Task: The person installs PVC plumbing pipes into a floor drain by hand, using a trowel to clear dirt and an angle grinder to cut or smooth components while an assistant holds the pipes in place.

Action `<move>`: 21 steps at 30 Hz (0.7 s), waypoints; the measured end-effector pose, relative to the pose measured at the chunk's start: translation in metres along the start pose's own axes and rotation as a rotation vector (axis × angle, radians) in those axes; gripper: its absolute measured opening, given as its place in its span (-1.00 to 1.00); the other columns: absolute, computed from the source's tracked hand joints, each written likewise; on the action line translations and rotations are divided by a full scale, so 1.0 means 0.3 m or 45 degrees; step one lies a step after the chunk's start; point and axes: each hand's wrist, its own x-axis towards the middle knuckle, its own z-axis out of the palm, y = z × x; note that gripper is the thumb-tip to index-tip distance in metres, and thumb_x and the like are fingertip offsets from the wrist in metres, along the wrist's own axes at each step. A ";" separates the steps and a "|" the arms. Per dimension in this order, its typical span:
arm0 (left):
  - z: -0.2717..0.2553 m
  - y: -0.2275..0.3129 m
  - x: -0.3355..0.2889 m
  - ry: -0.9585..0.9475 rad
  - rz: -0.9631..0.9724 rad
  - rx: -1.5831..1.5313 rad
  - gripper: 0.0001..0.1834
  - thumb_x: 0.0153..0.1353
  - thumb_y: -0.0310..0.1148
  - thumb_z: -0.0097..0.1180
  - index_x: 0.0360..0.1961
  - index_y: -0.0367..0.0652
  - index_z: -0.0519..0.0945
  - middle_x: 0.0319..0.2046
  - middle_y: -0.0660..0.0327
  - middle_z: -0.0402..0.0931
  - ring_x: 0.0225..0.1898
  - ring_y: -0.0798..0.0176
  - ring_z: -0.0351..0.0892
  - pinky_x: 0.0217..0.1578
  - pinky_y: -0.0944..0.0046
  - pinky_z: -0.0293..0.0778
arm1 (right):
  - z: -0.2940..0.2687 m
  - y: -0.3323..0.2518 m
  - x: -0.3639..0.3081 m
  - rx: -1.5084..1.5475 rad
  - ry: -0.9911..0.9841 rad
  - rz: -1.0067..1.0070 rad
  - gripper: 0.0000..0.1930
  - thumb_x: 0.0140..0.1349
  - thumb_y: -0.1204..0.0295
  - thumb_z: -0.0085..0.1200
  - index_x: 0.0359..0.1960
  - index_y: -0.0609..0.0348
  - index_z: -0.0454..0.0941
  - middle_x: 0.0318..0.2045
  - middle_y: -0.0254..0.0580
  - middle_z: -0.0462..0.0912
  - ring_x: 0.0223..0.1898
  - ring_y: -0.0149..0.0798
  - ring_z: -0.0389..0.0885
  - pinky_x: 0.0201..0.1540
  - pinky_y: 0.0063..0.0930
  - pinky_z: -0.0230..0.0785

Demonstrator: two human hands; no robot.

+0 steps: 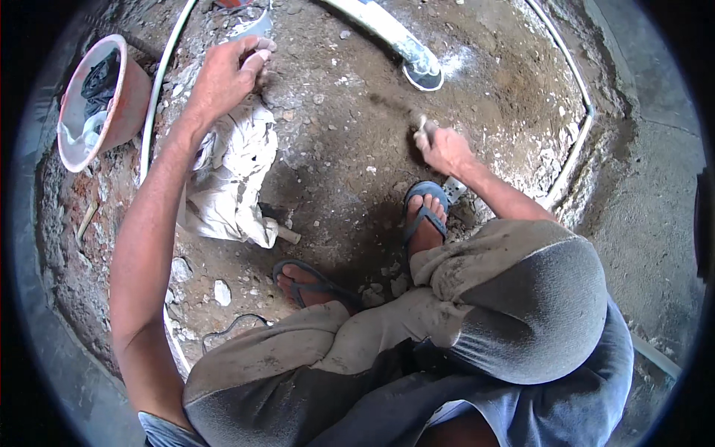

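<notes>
My left hand reaches forward above the dirt, thumb and fingers drawn together; whether anything is pinched between them I cannot make out. Just beyond it stands a small pale container, partly hidden by the hand. My right hand is closed low over the soil, with a small whitish thing at its fingertips, too small to name. Ahead of that hand lies a thick white pipe, its open end facing me and white powder on the ground beside it. A crumpled white cloth lies below my left hand.
A reddish bucket holding black and clear plastic leans at the left. Thin pale pipes run along the left and right. Stones and rubble lie about. My sandalled feet stand on the dirt; concrete borders the right.
</notes>
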 end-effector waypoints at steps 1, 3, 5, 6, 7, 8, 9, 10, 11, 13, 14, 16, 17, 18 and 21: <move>-0.009 -0.005 -0.011 0.109 0.065 -0.003 -0.71 0.48 -0.33 0.09 0.03 -0.30 0.68 -0.45 0.28 0.59 -0.45 0.43 0.55 -0.36 0.33 0.48 | 0.009 0.008 0.030 -0.028 0.069 0.083 -0.51 0.46 0.03 -0.13 -0.01 0.26 0.57 -0.26 0.37 0.72 -0.16 0.35 0.73 -0.03 0.22 0.57; -0.019 0.011 -0.007 0.087 0.033 -0.035 -0.72 0.47 -0.34 0.09 0.03 -0.31 0.68 -0.45 0.27 0.59 -0.44 0.43 0.55 -0.35 0.33 0.48 | 0.013 0.097 0.090 -0.092 0.149 0.249 -0.52 0.45 0.03 -0.10 0.00 0.24 0.57 -0.24 0.36 0.73 -0.16 0.36 0.73 -0.03 0.20 0.58; -0.063 0.026 -0.055 0.069 -0.048 -0.087 -0.73 0.46 -0.35 0.12 0.02 -0.32 0.68 -0.43 0.27 0.59 -0.41 0.43 0.55 -0.32 0.34 0.49 | 0.072 0.094 0.061 -0.032 0.045 0.180 -0.53 0.45 0.03 -0.09 -0.01 0.24 0.57 -0.25 0.35 0.73 -0.16 0.36 0.73 -0.03 0.20 0.58; -0.095 0.010 -0.096 0.077 -0.046 -0.079 -0.73 0.46 -0.35 0.12 0.02 -0.32 0.68 -0.43 0.27 0.59 -0.41 0.43 0.55 -0.32 0.34 0.49 | 0.084 0.066 0.017 0.011 -0.062 0.112 -0.53 0.45 0.04 -0.08 -0.02 0.25 0.57 -0.25 0.34 0.73 -0.17 0.35 0.73 -0.04 0.20 0.58; -0.143 -0.020 -0.149 0.119 -0.064 -0.118 -0.74 0.45 -0.37 0.12 -0.01 -0.33 0.68 -0.44 0.26 0.60 -0.42 0.43 0.57 -0.33 0.33 0.50 | 0.091 0.007 -0.053 0.023 -0.120 -0.027 -0.54 0.45 0.05 -0.06 -0.02 0.25 0.56 -0.27 0.34 0.72 -0.17 0.35 0.73 -0.05 0.20 0.58; -0.178 -0.041 -0.186 0.165 -0.067 -0.170 -0.75 0.43 -0.38 0.12 -0.03 -0.34 0.69 -0.44 0.25 0.61 -0.43 0.42 0.58 -0.34 0.33 0.51 | 0.071 -0.038 -0.113 0.021 -0.165 -0.153 -0.55 0.44 0.05 -0.04 -0.02 0.26 0.56 -0.29 0.34 0.72 -0.17 0.35 0.73 -0.05 0.20 0.58; -0.196 -0.041 -0.207 0.183 -0.056 -0.137 -0.76 0.43 -0.39 0.12 -0.04 -0.34 0.69 -0.43 0.27 0.62 -0.42 0.42 0.58 -0.33 0.33 0.51 | 0.032 -0.049 -0.141 -0.076 -0.226 -0.220 -0.53 0.43 0.05 -0.01 -0.01 0.29 0.54 -0.36 0.31 0.72 -0.22 0.38 0.72 -0.09 0.20 0.59; -0.214 -0.037 -0.234 0.198 -0.046 -0.102 -0.77 0.44 -0.40 0.12 -0.04 -0.34 0.68 -0.42 0.28 0.62 -0.41 0.43 0.58 -0.32 0.34 0.51 | 0.039 -0.039 -0.121 -0.079 -0.209 -0.206 -0.53 0.43 0.05 -0.01 -0.01 0.29 0.54 -0.36 0.31 0.72 -0.22 0.38 0.72 -0.09 0.20 0.59; -0.215 -0.014 -0.245 0.202 -0.069 -0.132 -0.77 0.43 -0.41 0.11 -0.05 -0.36 0.68 -0.41 0.28 0.63 -0.40 0.43 0.58 -0.30 0.34 0.51 | 0.054 0.002 -0.079 0.023 0.023 -0.099 -0.52 0.44 0.05 -0.01 -0.01 0.30 0.54 -0.39 0.30 0.71 -0.24 0.39 0.72 -0.10 0.21 0.59; -0.215 0.019 -0.282 0.156 -0.133 -0.209 -0.78 0.43 -0.42 0.13 -0.07 -0.36 0.68 -0.36 0.29 0.62 -0.34 0.43 0.57 -0.24 0.35 0.50 | 0.063 0.055 0.029 0.128 0.356 0.155 -0.50 0.43 0.03 -0.03 -0.05 0.35 0.54 -0.42 0.31 0.70 -0.28 0.42 0.70 -0.13 0.25 0.58; -0.199 0.036 -0.287 0.100 -0.164 -0.256 -0.79 0.42 -0.41 0.15 -0.08 -0.36 0.67 -0.32 0.31 0.62 -0.29 0.43 0.56 -0.19 0.36 0.49 | 0.090 0.080 0.044 0.103 0.392 0.195 -0.50 0.43 0.03 -0.03 -0.05 0.35 0.54 -0.42 0.31 0.70 -0.28 0.42 0.70 -0.13 0.25 0.58; -0.178 0.074 -0.316 0.091 -0.121 -0.250 -0.79 0.40 -0.44 0.14 -0.10 -0.38 0.68 -0.39 0.27 0.64 -0.35 0.44 0.56 -0.23 0.34 0.50 | 0.125 0.097 0.084 0.137 0.299 0.243 -0.52 0.41 0.03 -0.04 -0.06 0.28 0.56 -0.41 0.32 0.70 -0.27 0.43 0.70 -0.14 0.25 0.57; -0.217 0.093 -0.368 0.109 -0.143 -0.176 -0.80 0.38 -0.45 0.15 -0.11 -0.37 0.69 -0.39 0.27 0.64 -0.35 0.44 0.56 -0.22 0.34 0.50 | 0.125 0.009 0.070 0.169 0.147 0.036 -0.54 0.41 0.03 -0.04 -0.06 0.24 0.58 -0.39 0.32 0.71 -0.26 0.43 0.70 -0.13 0.24 0.58; -0.263 0.134 -0.423 0.130 -0.167 -0.101 -0.81 0.37 -0.45 0.16 -0.11 -0.36 0.69 -0.39 0.27 0.64 -0.34 0.44 0.56 -0.22 0.33 0.50 | 0.094 -0.086 0.018 0.193 -0.003 -0.175 -0.55 0.41 0.03 -0.05 -0.06 0.20 0.59 -0.38 0.31 0.72 -0.25 0.43 0.70 -0.13 0.22 0.58; -0.295 0.246 -0.505 0.168 -0.221 -0.193 -0.81 0.34 -0.45 0.19 -0.11 -0.34 0.71 -0.35 0.23 0.68 -0.33 0.40 0.60 -0.20 0.31 0.52 | 0.003 -0.123 -0.046 0.191 0.030 -0.198 -0.56 0.42 0.06 -0.05 0.02 0.20 0.57 -0.33 0.31 0.72 -0.21 0.39 0.72 -0.12 0.21 0.60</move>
